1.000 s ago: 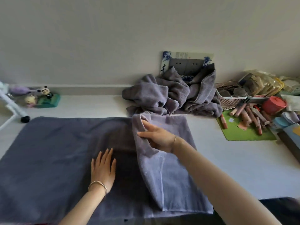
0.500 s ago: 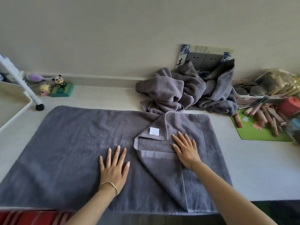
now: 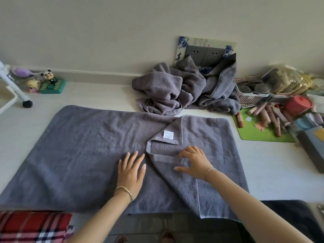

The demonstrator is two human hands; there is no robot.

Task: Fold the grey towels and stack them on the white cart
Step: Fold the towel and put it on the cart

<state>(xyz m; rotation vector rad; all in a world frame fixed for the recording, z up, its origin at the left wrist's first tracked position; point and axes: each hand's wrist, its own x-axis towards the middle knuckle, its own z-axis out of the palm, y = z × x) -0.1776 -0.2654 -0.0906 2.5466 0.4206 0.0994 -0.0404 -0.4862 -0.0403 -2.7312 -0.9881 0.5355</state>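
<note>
A large grey towel (image 3: 84, 148) lies spread on the white tabletop, its right end folded over in a crooked flap with a white label (image 3: 168, 134) showing. My left hand (image 3: 130, 171) presses flat on the towel just left of the flap. On the flap's pale hem band, my right hand (image 3: 192, 162) has its fingers curled over the band and its thumb stretched out below, pinching it. A crumpled pile of grey towels (image 3: 175, 88) sits behind against the wall. Part of the white cart (image 3: 8, 102) shows at the far left edge.
The cart's leg ends in a black foot (image 3: 27, 104) on the table. Small figurines (image 3: 50, 81) stand at the back left. A white basket (image 3: 252, 98), a green mat (image 3: 254, 132) with wooden sticks and a red cup (image 3: 298, 105) crowd the right. Red plaid cloth (image 3: 33, 225) lies bottom left.
My right hand laid the lifted towel end down as a flap, pressed it flat, and now curls its fingers on the hem band. My left hand stayed pressed flat on the towel.
</note>
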